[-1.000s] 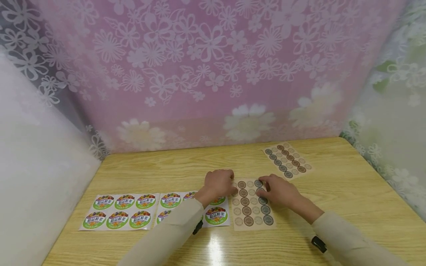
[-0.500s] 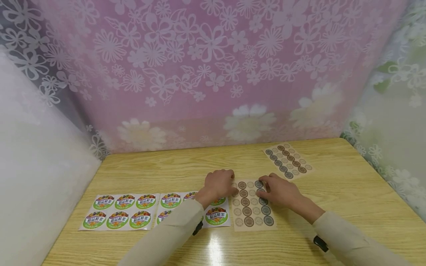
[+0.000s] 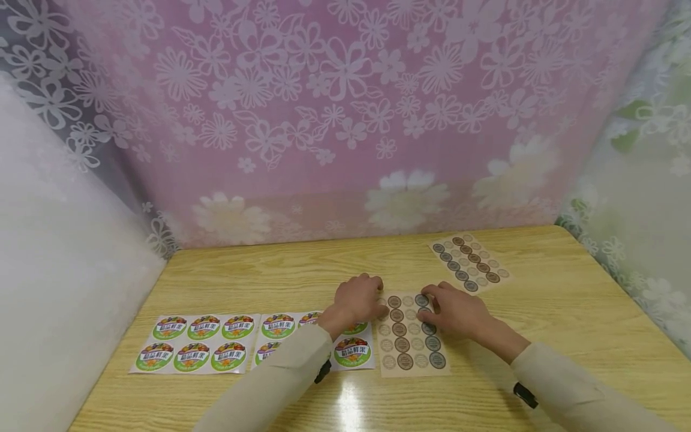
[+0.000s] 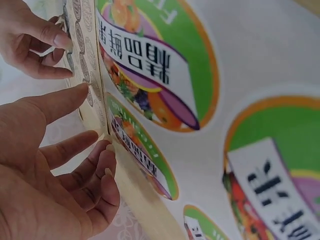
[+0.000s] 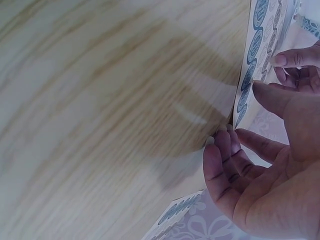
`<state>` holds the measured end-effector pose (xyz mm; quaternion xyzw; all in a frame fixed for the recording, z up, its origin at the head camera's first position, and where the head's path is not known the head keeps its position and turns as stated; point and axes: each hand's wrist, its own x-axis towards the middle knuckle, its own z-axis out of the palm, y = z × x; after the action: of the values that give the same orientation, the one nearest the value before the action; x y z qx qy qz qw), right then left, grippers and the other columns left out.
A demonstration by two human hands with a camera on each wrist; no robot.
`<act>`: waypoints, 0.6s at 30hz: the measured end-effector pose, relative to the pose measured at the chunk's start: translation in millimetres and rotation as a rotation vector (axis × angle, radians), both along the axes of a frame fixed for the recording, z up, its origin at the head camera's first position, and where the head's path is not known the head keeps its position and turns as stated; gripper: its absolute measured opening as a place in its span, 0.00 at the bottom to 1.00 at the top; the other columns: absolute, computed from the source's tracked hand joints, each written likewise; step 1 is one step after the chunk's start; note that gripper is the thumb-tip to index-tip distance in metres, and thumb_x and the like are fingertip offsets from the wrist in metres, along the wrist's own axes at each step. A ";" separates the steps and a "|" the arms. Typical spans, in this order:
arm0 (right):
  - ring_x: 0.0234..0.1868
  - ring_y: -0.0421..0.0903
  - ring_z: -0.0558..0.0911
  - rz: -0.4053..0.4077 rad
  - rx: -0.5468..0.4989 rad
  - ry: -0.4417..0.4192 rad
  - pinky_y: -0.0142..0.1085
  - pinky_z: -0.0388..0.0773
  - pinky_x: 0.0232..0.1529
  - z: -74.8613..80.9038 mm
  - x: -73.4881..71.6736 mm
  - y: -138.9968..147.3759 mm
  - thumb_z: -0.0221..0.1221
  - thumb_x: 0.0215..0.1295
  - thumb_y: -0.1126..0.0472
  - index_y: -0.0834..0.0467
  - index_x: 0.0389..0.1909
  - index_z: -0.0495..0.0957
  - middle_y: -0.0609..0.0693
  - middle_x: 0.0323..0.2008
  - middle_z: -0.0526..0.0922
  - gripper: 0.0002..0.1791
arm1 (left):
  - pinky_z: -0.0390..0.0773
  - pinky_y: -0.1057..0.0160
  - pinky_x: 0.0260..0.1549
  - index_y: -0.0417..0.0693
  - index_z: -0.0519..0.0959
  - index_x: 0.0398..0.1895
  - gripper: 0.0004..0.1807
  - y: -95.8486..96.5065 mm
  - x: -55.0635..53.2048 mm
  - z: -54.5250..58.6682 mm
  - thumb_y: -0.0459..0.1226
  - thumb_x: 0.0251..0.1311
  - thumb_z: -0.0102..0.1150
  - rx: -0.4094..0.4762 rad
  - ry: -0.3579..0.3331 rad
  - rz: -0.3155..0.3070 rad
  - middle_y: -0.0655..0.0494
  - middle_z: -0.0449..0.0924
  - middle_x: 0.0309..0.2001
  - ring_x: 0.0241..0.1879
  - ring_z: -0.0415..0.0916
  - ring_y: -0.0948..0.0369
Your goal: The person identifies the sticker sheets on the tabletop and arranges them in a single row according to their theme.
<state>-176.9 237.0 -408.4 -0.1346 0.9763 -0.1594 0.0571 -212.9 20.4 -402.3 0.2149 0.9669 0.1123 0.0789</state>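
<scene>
A tan sheet of round stickers (image 3: 412,344), in brown, grey-blue and pale columns, lies flat on the table before me. My left hand (image 3: 357,300) touches its far left corner; in the left wrist view, the thumb rests on the printed face while the other fingers bend loosely by the corner. At the far right corner is my right hand (image 3: 456,309), its thumb on the grey-blue column and its index fingertip at the corner, as the right wrist view shows. Fruit-label stickers (image 3: 351,353) on a white sheet adjoin the left edge, partly covered by my left forearm.
Another white sheet of fruit labels (image 3: 193,341) lies farther left, in line with the first. A second tan sticker sheet (image 3: 469,262) sits angled at the back right. Floral curtains (image 3: 345,120) hang behind and beside the wooden table (image 3: 259,276).
The head view has shifted very slightly. Both hands stay at the far corners of the tan sticker sheet, and the sheets keep their places.
</scene>
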 end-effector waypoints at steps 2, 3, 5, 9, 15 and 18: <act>0.24 0.42 0.69 0.005 0.001 0.005 0.37 0.65 0.20 0.5 0.0 0.7 0.64 0.60 0.47 0.58 0.56 0.75 0.48 0.31 0.71 0.28 | 0.74 0.55 0.36 0.54 0.79 0.52 0.21 1.0 0.8 0.7 0.49 0.57 0.64 -0.014 0.011 -0.005 0.57 0.76 0.41 0.36 0.73 0.58; 0.24 0.42 0.69 0.008 0.001 0.007 0.37 0.65 0.20 0.3 -0.4 1.5 0.64 0.60 0.47 0.58 0.56 0.75 0.48 0.31 0.71 0.28 | 0.74 0.54 0.38 0.54 0.78 0.53 0.21 1.5 1.3 1.1 0.49 0.58 0.63 -0.021 0.022 -0.005 0.57 0.76 0.42 0.38 0.73 0.57; 0.25 0.41 0.70 0.007 -0.005 0.005 0.37 0.65 0.20 0.3 -1.4 3.7 0.63 0.61 0.46 0.58 0.57 0.75 0.47 0.31 0.71 0.28 | 0.73 0.52 0.42 0.55 0.77 0.55 0.21 2.9 2.4 2.3 0.49 0.60 0.61 -0.031 0.050 -0.005 0.56 0.76 0.45 0.43 0.73 0.56; 0.27 0.41 0.73 0.013 -0.024 0.011 0.38 0.69 0.23 0.8 -5.5 11.0 0.59 0.65 0.45 0.58 0.57 0.75 0.47 0.34 0.74 0.27 | 0.71 0.50 0.49 0.56 0.74 0.61 0.23 4.9 3.3 5.6 0.50 0.64 0.55 -0.030 0.110 -0.001 0.55 0.73 0.52 0.51 0.70 0.54; 0.41 0.49 0.79 0.145 -0.112 0.037 0.43 0.77 0.35 8.1 -16.5 29.3 0.57 0.68 0.48 0.60 0.59 0.74 0.54 0.46 0.76 0.25 | 0.71 0.51 0.49 0.55 0.69 0.65 0.26 7.7 -2.3 8.6 0.50 0.66 0.53 0.010 0.154 -0.005 0.54 0.70 0.55 0.54 0.69 0.53; 0.53 0.58 0.76 0.199 -0.127 0.061 0.51 0.75 0.46 10.6 -22.7 40.7 0.56 0.69 0.49 0.59 0.61 0.73 0.58 0.54 0.73 0.25 | 0.71 0.51 0.50 0.55 0.67 0.67 0.26 11.9 -6.8 8.3 0.50 0.67 0.52 0.033 0.163 -0.019 0.54 0.70 0.57 0.54 0.70 0.54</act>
<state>-199.5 277.7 -397.8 -0.2391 0.9474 -0.2102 0.0340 -219.7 32.4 -394.0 0.2340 0.9660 0.1097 -0.0028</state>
